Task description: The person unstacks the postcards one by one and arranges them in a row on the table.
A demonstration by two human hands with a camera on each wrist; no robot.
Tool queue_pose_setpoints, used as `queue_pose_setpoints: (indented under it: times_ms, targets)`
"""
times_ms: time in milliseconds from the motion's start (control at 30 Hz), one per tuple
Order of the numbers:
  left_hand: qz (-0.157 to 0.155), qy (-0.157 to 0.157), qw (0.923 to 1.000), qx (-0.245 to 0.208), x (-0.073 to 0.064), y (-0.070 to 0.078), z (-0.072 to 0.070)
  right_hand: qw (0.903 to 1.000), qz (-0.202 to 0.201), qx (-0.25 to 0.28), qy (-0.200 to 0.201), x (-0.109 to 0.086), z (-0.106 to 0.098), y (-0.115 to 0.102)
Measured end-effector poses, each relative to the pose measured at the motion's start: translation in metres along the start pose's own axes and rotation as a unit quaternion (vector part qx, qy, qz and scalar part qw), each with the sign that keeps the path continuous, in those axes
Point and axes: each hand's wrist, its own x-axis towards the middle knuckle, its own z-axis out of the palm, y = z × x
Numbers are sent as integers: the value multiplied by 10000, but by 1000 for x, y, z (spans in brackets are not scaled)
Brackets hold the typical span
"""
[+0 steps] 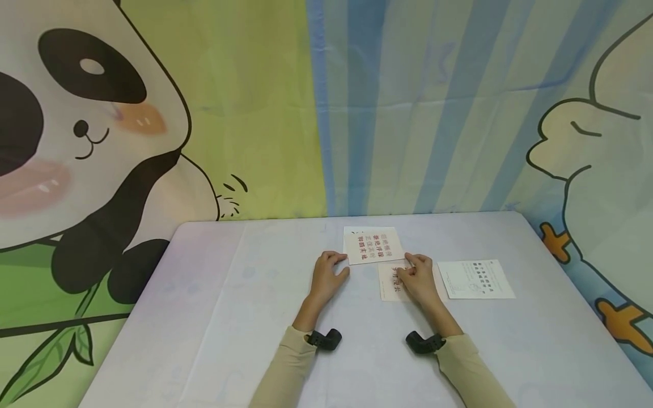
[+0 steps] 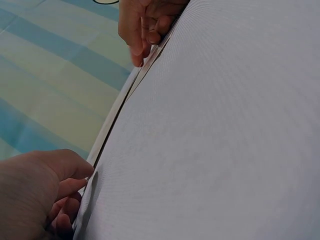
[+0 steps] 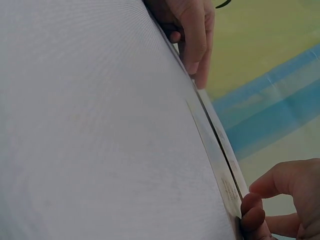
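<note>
A white card with red characters (image 1: 373, 245) lies near the far side of the table. My left hand (image 1: 326, 277) touches this card's near left corner with a fingertip, its thumb held apart. At the near right corner, my right hand (image 1: 422, 282) rests its index finger against the same card. The right thumb lies over a cream card (image 1: 389, 289), which is partly covered by the upper card and by this hand. In the right wrist view, the right fingers (image 3: 254, 217) are bent by the cards' edges. The left fingers (image 2: 75, 167) meet the card edge in the left wrist view.
Right of my right hand lies another white card (image 1: 476, 279) with dark print and a small drawing. All the cards lie on the pale cloth-covered table (image 1: 245, 328). A printed curtain (image 1: 408, 113) hangs behind the table's far edge. Black cameras (image 1: 326, 340) sit on both wrists.
</note>
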Motion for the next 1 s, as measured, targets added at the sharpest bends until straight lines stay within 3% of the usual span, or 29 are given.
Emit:
queue_pose_setpoints:
  times_ms: [167, 500, 1000]
  targets:
    - [-52, -26, 10000, -35, 1, -1, 0, 9999, -5, -34, 156, 0, 0, 1]
    - [44, 121, 9998, -169, 2, -1, -1, 9976, -47, 584, 376, 0, 0, 0]
    - [-19, 162, 9993, -347, 1, -2, 0, 9957, 16, 866, 338, 0, -3, 1]
